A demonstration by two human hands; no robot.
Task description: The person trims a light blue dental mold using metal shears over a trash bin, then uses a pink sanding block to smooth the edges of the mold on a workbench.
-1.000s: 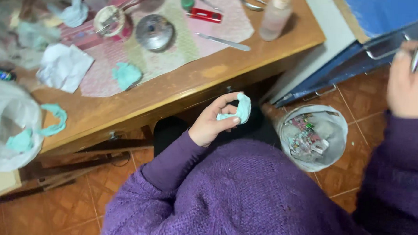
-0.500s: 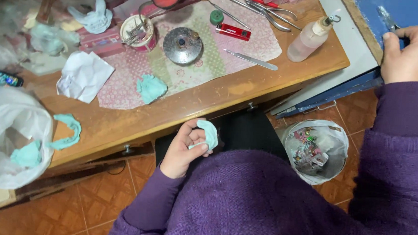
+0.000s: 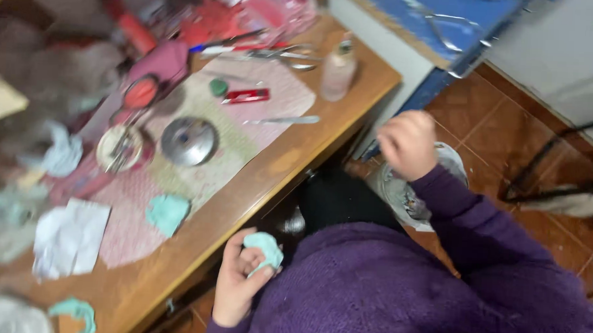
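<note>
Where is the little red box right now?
In the head view, the little red box lies on the pale mat towards the far side of the wooden table, beside a small green cap and above the round metal lid.

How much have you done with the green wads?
Looks done: one green wad lies on the table. In hand: the left hand holds another wad, while the right hand is fisted above the bin. Left: that wad is not yet put down.
</note>
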